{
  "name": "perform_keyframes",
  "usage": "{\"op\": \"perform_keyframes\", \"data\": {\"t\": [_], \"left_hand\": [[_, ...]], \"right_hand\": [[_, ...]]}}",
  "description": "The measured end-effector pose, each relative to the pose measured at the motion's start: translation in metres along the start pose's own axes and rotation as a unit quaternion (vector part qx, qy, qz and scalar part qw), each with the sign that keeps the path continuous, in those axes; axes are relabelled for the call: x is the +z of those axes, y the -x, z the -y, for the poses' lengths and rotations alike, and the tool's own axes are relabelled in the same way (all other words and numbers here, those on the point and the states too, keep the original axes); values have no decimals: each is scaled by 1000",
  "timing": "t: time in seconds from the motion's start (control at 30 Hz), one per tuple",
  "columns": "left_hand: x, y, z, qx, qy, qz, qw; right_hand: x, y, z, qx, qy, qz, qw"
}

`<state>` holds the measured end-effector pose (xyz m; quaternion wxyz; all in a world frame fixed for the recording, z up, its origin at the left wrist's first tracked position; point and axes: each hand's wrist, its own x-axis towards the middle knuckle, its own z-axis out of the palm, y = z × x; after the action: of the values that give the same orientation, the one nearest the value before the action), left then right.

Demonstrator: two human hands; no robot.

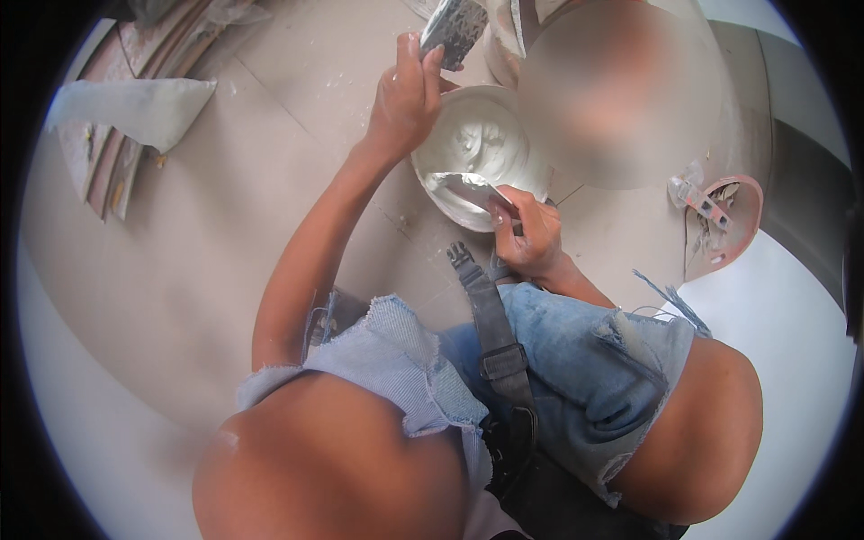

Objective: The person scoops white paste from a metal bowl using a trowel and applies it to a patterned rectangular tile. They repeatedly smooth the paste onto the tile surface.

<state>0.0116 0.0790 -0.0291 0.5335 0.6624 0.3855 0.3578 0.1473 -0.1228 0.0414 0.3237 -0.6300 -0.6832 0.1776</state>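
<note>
A round white bucket (424,168) of thick white putty (481,135) stands on the floor in front of me. My left hand (405,101), raised by the bucket's far left rim, grips a flat, dark, rectangular scraper (457,34) flecked with white. Its handle is hidden by my fingers. Over the near side of the bucket, my right hand (529,232) pinches a broad putty knife (472,187). White putty lies along its blade edge, and the blade reaches over the putty. My fingers cover most of that handle.
Long curved strips (115,166) and a translucent plastic sheet (148,106) lie at far left. A pinkish container (747,220) with scraps stands on the right. A large blurred shape (621,99) hides the area beyond the bucket's right side. A buckled black strap (490,319) hangs before me.
</note>
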Motion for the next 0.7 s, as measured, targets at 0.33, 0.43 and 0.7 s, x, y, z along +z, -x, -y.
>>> {"op": "perform_keyframes", "data": {"t": [0.33,0.43,0.7], "left_hand": [[-13,-8,-17,-56,63,1,996],[-6,16,-32,-87,134,-125,979],[8,53,-35,-106,170,-149,968]], "right_hand": [[11,11,-20,0,-38,-12,999],[28,24,-17,16,-79,-44,996],[35,22,2,181,-165,-67,967]]}}
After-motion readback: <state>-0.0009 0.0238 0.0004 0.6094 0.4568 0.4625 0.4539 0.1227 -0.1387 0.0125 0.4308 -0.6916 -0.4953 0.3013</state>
